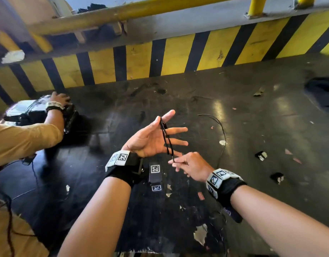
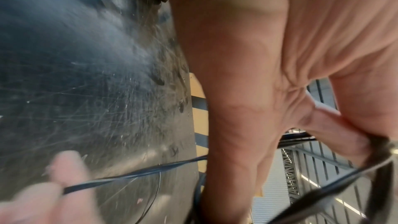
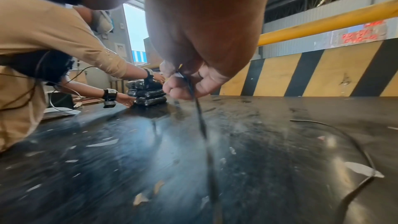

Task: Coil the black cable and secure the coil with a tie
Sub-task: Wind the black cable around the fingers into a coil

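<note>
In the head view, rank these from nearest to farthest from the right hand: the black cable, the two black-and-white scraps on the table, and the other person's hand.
1. Black cable: pinched in the right hand, wound over the left hand's fingers.
2. Two black-and-white scraps: on the table, right of the hand; too close to rank between themselves.
3. Other person's hand: far left, by the striped wall.

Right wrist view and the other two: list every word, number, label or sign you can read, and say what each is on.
No text can be read in any view.
Red lettering on the sign under the yellow rail: too blurred to read.
Wrist bands: square coded markers only, no words.
Black strap on the table: same markers, no words.
</note>
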